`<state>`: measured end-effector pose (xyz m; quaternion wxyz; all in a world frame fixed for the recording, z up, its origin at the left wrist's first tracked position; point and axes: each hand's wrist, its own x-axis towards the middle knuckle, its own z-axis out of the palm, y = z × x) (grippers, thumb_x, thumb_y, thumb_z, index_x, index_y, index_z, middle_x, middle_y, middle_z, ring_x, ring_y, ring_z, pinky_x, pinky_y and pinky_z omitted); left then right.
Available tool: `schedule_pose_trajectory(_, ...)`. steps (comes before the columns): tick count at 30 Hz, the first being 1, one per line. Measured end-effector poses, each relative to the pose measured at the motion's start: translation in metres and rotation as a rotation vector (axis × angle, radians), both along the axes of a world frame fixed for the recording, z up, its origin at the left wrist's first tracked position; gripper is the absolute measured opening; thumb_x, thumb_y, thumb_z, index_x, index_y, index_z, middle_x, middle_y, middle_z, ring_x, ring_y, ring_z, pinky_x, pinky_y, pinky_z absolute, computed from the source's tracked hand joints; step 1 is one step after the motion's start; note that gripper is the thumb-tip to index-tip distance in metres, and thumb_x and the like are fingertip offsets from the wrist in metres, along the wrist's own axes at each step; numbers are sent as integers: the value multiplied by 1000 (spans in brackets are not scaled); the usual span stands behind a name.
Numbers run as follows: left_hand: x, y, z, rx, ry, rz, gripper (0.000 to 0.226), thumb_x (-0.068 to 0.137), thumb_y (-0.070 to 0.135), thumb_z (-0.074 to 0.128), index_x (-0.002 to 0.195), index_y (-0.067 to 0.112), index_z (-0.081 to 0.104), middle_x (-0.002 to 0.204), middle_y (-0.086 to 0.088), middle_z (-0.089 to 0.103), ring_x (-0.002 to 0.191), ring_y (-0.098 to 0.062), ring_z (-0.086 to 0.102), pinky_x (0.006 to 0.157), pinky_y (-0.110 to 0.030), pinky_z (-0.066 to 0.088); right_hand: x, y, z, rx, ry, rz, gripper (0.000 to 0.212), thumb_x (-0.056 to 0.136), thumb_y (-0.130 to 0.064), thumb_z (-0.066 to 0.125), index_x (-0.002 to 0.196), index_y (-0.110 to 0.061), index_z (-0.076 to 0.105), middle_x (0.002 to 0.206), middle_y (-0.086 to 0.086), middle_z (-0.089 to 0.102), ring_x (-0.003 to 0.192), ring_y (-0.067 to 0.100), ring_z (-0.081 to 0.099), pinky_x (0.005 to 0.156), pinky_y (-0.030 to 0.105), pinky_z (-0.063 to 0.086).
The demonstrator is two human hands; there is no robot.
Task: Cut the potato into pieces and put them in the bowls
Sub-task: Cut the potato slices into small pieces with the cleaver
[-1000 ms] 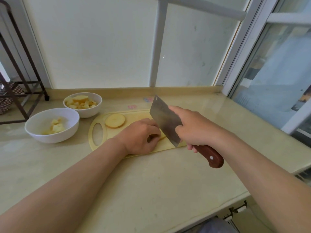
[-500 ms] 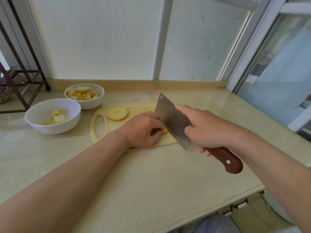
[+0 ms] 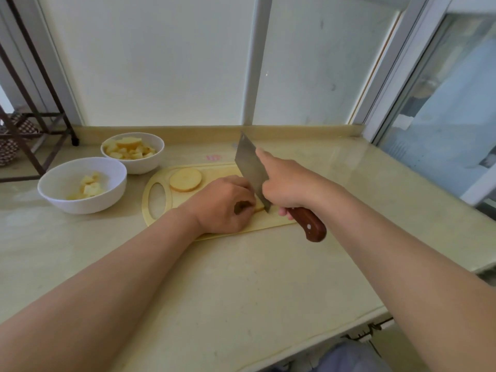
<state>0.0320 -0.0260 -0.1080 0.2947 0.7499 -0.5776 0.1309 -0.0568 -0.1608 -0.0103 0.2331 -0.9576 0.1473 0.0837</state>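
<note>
Down has come the cleaver (image 3: 251, 167) since half a second ago: its blade was held clear above the board (image 3: 161, 220), and now its lower corner meets the right end of the potato (image 3: 259, 207), hard against the left hand's knuckles. Both hands sit closer together than before.

That potato lies near the board's front right corner, almost wholly covered; only a pale end shows between hand and blade. The left hand (image 3: 222, 205) rests on it with fingers curled down over it, pinning it to the board. The right hand (image 3: 290, 186) is wrapped round the cleaver where the blade joins the brown handle, forefinger stretched up along the blade's flat side, the other fingers folded under the handle. The blade stands tilted, its far top corner raised toward the window (image 3: 251, 63).

One round slice (image 3: 185, 179) lies flat by the board's back edge, just right of the oval handle hole and apart from both hands.

Left of the board stand two white bowls, touching or nearly so. The near bowl (image 3: 80, 208), by the board's left end, holds a few pieces (image 3: 90, 187). The far bowl (image 3: 146, 166), toward the back edge of the counter (image 3: 241, 277), is heaped with them. A dark metal rack (image 3: 35, 130) stands at the counter's back left corner.
</note>
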Motion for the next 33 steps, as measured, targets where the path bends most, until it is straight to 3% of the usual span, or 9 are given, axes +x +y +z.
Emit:
schedule_pose_trajectory(3, 1, 1, 2, 17, 1, 4, 15, 76, 18, 61, 75, 8, 73, 85, -2, 67, 73, -21, 61, 67, -34, 52, -13, -7, 1, 24, 37, -15, 89, 94, -5, 36, 163, -49, 0, 84, 18, 71, 58, 28, 69, 55, 36, 62)
schedule_pose_trajectory(7, 3, 3, 2, 12, 16, 20, 17, 77, 21, 60, 73, 10, 72, 83, -1, 66, 74, -20, 60, 67, -34, 52, -28, -18, 1, 123, 3, -46, 87, 94, -4, 36, 163, -51, 10, 92, 13, 69, 48, 18, 65, 49, 31, 55)
schedule_pose_trajectory(15, 1, 4, 3, 27, 14, 37, 23, 77, 28, 54, 74, 13, 72, 83, 1, 66, 75, -17, 59, 69, -31, 51, -36, -17, 3, 181, -93, -66, 88, 93, 0, 38, 163, -49, 16, 66, 9, 64, 32, 12, 55, 42, 26, 48)
schedule_pose_trajectory(18, 2, 4, 2, 24, 18, 29, 23, 77, 27, 55, 75, 14, 73, 84, 1, 67, 75, -18, 59, 70, -30, 50, -36, -14, 1, 160, -83, -49, 88, 93, -1, 37, 163, -49, 14, 70, 9, 64, 33, 12, 56, 43, 27, 50)
schedule_pose_trajectory(23, 4, 4, 1, 19, 11, 31, 14, 77, 20, 62, 76, 14, 74, 85, 2, 67, 75, -16, 59, 70, -30, 51, -37, -13, -1, 118, -48, -22, 87, 95, -5, 37, 162, -53, 10, 98, 8, 65, 42, 13, 64, 48, 31, 56)
schedule_pose_trajectory(28, 6, 4, 1, 3, 22, 4, 9, 77, 14, 67, 77, 13, 76, 84, 3, 67, 72, -14, 59, 70, -29, 50, -35, -10, 1, 54, 29, 2, 84, 96, -11, 37, 159, -57, 7, 83, 17, 72, 50, 26, 67, 54, 37, 62)
schedule_pose_trajectory(33, 9, 4, 4, 15, 44, -15, 10, 76, 13, 70, 81, 15, 79, 85, 2, 70, 71, -15, 64, 69, -29, 53, -22, -1, -6, 55, 50, 4, 87, 96, -9, 37, 161, -54, 0, 95, 17, 69, 65, 32, 74, 54, 37, 62)
